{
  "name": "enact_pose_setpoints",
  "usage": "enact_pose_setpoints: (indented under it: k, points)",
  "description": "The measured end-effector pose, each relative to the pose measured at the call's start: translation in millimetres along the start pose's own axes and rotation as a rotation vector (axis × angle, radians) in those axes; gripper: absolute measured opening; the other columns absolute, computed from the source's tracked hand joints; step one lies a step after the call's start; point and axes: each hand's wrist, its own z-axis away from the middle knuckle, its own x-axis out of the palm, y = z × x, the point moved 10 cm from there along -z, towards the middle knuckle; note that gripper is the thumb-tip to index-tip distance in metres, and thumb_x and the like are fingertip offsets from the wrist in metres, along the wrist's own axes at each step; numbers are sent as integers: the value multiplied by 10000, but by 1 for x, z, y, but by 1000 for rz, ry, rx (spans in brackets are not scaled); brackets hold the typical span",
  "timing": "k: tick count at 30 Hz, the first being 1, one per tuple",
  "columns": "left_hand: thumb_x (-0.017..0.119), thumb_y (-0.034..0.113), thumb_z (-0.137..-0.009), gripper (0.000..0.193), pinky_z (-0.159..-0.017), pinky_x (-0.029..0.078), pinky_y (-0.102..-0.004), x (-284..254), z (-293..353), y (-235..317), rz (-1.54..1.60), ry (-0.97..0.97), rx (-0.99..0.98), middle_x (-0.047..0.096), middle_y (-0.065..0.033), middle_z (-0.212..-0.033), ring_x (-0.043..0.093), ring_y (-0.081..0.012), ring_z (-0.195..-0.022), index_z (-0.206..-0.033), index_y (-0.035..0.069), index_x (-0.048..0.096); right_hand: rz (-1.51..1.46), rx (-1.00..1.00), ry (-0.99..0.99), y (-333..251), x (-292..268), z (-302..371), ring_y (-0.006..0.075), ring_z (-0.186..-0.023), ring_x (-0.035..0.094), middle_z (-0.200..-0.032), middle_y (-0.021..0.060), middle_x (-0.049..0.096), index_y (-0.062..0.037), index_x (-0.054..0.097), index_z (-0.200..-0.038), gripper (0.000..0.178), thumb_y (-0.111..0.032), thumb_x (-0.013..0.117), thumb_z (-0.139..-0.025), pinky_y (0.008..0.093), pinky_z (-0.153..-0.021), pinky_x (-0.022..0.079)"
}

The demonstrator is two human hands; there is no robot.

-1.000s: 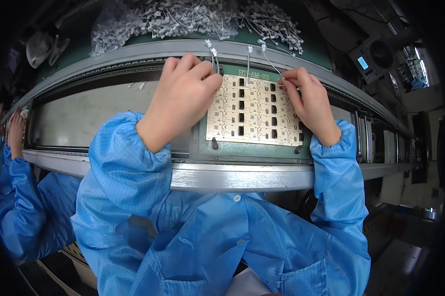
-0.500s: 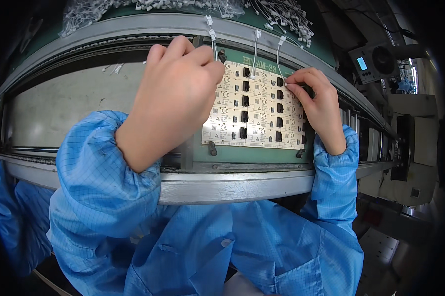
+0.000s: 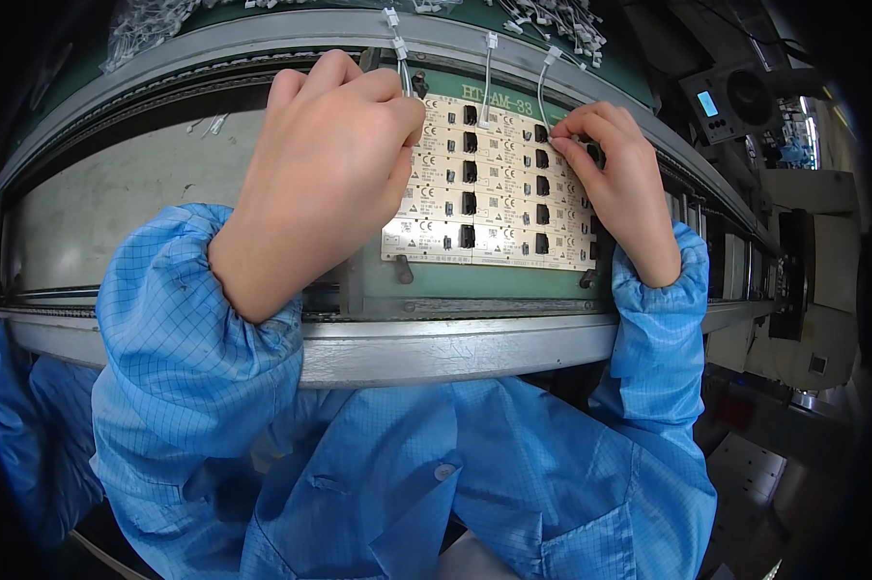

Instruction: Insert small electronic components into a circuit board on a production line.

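Observation:
A panel of pale circuit boards point(image 3: 505, 200) with black components lies on a green fixture plate point(image 3: 494, 282). My right hand point(image 3: 614, 164) pinches the lower end of a thin white cable point(image 3: 540, 92) between thumb and forefinger, at the panel's upper right. My left hand point(image 3: 334, 159) is closed over the panel's upper-left side, its fingertips hidden behind the hand. White cables with connectors point(image 3: 400, 48) run down beside its knuckles; whether the fingers hold one is hidden. Between my hands, another white cable point(image 3: 487, 82) reaches from the metal rail to the panel's top row.
Metal rails point(image 3: 455, 353) run along the near and far sides of the fixture. Beyond the far rail lie piles of white connector cables point(image 3: 561, 24), partly in a clear bag point(image 3: 151, 29). A grey device with a lit display point(image 3: 708, 103) stands at the right.
The whole view has shifted slightly, so the panel and rails appear higher and a little further left. Both hands stay closed at nearly the same places over the panel.

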Motion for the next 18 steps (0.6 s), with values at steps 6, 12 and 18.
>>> enact_pose_setpoints:
  k: [6, 12, 18]
  points:
    - [693, 71, -785, 68, -839, 400, -391, -2, 0, 0, 5, 15, 14, 616, -21, -880, 543, -262, -958, -846, 74, 664, -16, 55, -4, 2, 2, 0, 269, -904, 616, -964, 103, 653, 11, 682, -954, 93, -41, 690, -878, 336, -789, 498]
    - [689, 67, -789, 69, -841, 399, -389, -2, 0, 1, 10, 20, 23, 614, -24, -877, 538, -261, -943, -852, 74, 659, -128, 128, -17, 12, 2, 1, 245, -872, 635, -954, 101, 659, 31, 686, -944, 92, -32, 689, -878, 316, -794, 497]
    - [689, 62, -790, 68, -819, 388, -381, -2, 1, 1, 21, 14, 18, 603, -19, -864, 531, -255, -930, -846, 78, 655, -162, 72, -53, 9, 4, 4, 260, -937, 641, -1029, 105, 670, 22, 706, -975, 117, -2, 684, -862, 316, -818, 502]
